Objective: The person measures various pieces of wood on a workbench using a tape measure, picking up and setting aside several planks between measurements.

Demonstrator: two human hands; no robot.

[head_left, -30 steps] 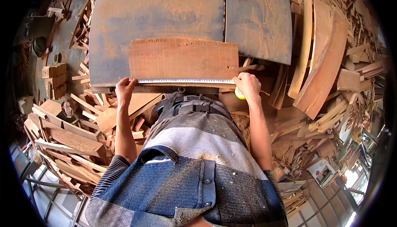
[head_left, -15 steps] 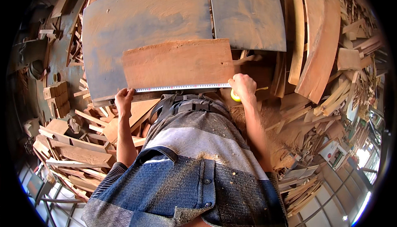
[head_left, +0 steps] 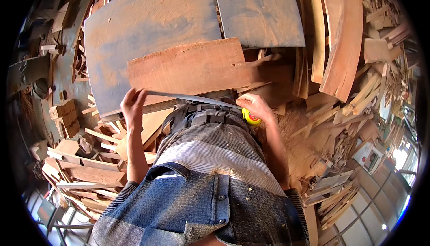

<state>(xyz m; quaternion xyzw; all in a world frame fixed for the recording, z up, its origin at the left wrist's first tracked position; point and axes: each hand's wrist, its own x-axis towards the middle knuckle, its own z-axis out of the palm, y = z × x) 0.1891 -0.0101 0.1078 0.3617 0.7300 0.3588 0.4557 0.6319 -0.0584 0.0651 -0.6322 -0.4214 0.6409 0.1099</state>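
Observation:
A reddish-brown plank [head_left: 188, 66] lies on the dusty metal table [head_left: 152, 26], along its near edge. My left hand [head_left: 133, 101] pinches the free end of a tape measure's blade at the plank's near left corner. The stretched blade [head_left: 197, 98] slants down to the right, off the plank and near my waist. In my right hand [head_left: 255, 105] is the yellow tape measure [head_left: 251, 117], its case showing below my fingers, beyond the plank's near right corner.
Long curved boards [head_left: 344, 44] stand at the right of the table. Piles of offcuts [head_left: 89, 170] lie at the left, with stacked blocks [head_left: 65, 118] beyond them. Sawdust [head_left: 293, 149] and more scrap wood [head_left: 336, 116] cover the right side. A narrow gap [head_left: 218, 13] splits the tabletop.
The blade has lifted off the plank's near edge and now slants and twists. My right hand has drawn nearer my body and slightly left; my left hand has risen a little.

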